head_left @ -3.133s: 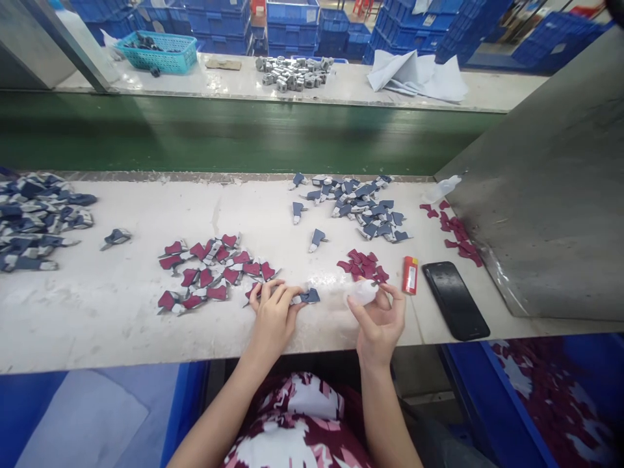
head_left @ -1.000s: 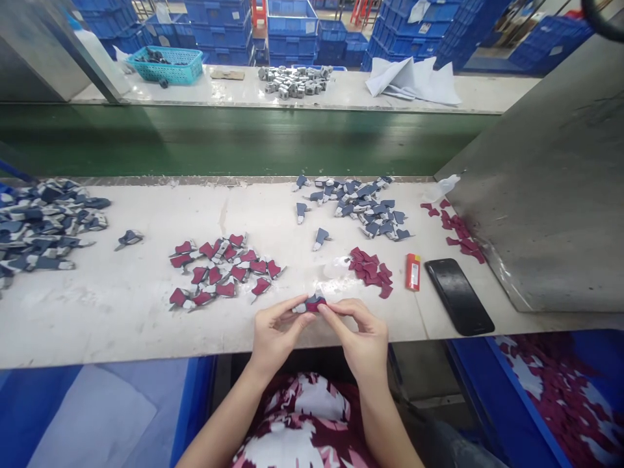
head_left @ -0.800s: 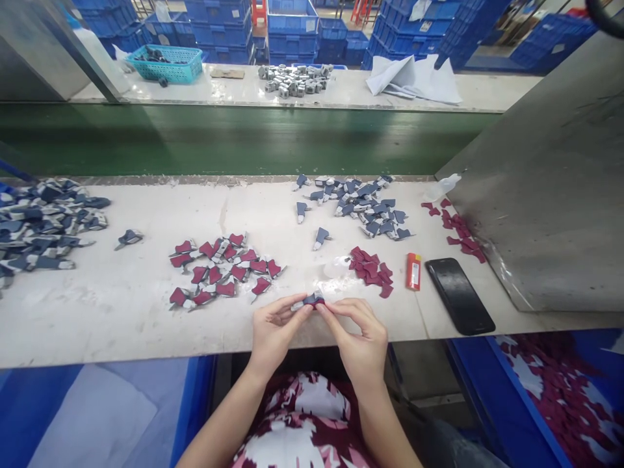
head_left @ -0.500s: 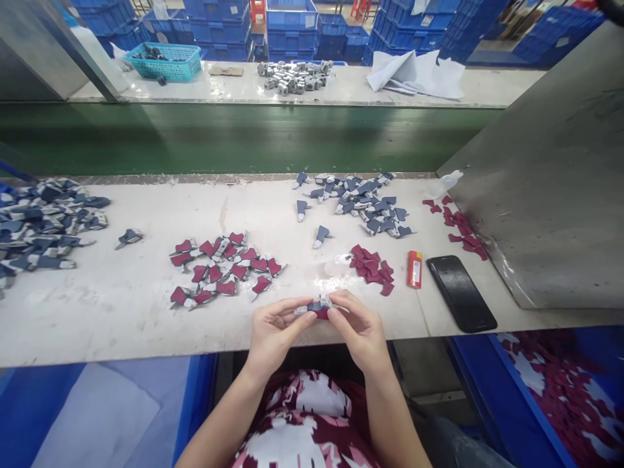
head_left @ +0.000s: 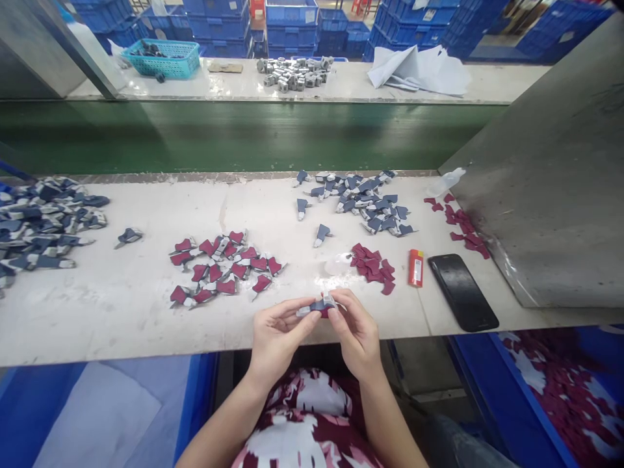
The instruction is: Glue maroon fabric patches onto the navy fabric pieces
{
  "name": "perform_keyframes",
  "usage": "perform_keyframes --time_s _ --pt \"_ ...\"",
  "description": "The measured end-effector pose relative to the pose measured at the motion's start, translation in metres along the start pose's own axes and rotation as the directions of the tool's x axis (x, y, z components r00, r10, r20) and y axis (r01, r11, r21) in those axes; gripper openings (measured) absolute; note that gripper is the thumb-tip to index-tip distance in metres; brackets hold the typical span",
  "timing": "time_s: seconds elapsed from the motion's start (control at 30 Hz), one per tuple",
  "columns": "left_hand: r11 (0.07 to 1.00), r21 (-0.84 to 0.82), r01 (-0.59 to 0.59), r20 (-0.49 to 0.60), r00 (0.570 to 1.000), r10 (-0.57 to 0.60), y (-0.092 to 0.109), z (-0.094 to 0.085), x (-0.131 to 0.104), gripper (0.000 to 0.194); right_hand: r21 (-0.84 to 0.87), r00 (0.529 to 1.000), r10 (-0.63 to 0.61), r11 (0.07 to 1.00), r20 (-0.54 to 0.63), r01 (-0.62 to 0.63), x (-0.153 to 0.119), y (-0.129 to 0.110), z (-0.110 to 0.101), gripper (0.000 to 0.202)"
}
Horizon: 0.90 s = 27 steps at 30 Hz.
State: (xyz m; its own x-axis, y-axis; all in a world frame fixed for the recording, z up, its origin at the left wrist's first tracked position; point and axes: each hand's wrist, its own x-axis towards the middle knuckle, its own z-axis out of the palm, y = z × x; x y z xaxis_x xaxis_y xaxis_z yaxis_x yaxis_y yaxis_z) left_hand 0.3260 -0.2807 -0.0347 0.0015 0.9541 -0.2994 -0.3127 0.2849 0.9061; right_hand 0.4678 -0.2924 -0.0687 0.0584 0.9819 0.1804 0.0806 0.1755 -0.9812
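Between both hands, near the bench's front edge, is a small grey-and-blue plastic part with a dark red piece on its lower side. My left hand pinches its left end, thumb below and fingers above. My right hand grips the right end the same way. Fingertips cover much of the part. Left of the hands lies a group of similar parts with red faces. Ahead is a pile of blue-and-grey parts. Just right of the hands sit loose dark red pieces.
A red lighter and a black phone lie to the right, before a metal panel. More blue-grey parts are heaped at far left. A blue bin below holds red pieces. Behind, a shelf carries a turquoise basket.
Both hands stay on the part at nearly the same spot. The part has tilted slightly and the fingers have shifted a little; the piles lie as before.
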Motion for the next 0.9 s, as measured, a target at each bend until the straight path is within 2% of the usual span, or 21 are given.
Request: perform_keyframes --time_s 0.13,0.33,0.53,0.63,0.73,0.8,0.87,0.9 --pt "1.0 0.004 -0.027 0.009 1.0 0.027 -0.001 0.002 -0.001 0.019 0.04 1.0 0.006 0.999 -0.02 -0.005 0.0 -0.001 0.003 0.012" --pt "0.998 0.018 -0.063 -0.003 0.998 0.063 -0.006 0.003 -0.002 0.02 0.068 0.991 0.023 0.998 -0.131 -0.014 -0.001 0.0 0.01 0.012" --pt "0.983 0.075 -0.17 -0.026 0.985 0.172 -0.014 0.001 -0.001 0.019 0.041 0.996 0.023 0.999 -0.089 -0.02 0.001 0.004 0.009 0.016" --pt "0.928 0.188 -0.321 0.045 0.947 0.318 -0.02 -0.002 0.001 0.02 0.026 0.99 0.058 0.998 -0.131 -0.055 0.0 0.005 0.012 0.019" --pt "0.794 0.314 -0.521 0.173 0.853 0.492 -0.024 -0.008 0.007 0.026 0.035 0.969 0.152 0.988 -0.193 -0.148 -0.002 0.008 0.016 0.025" --pt "0.717 0.355 -0.6 0.259 0.8 0.541 -0.025 -0.014 0.012 0.028 0.072 0.956 0.217 0.976 -0.196 -0.207 -0.002 0.012 0.016 0.028" --pt "0.697 0.384 -0.606 0.295 0.796 0.529 -0.024 -0.02 0.016 0.028 0.099 0.957 0.239 0.969 -0.163 -0.225 -0.002 0.016 0.015 0.03" --pt "0.708 0.403 -0.579 0.29 0.815 0.502 -0.023 -0.022 0.018 0.027 0.098 0.964 0.224 0.973 -0.142 -0.211 -0.001 0.018 0.013 0.031"
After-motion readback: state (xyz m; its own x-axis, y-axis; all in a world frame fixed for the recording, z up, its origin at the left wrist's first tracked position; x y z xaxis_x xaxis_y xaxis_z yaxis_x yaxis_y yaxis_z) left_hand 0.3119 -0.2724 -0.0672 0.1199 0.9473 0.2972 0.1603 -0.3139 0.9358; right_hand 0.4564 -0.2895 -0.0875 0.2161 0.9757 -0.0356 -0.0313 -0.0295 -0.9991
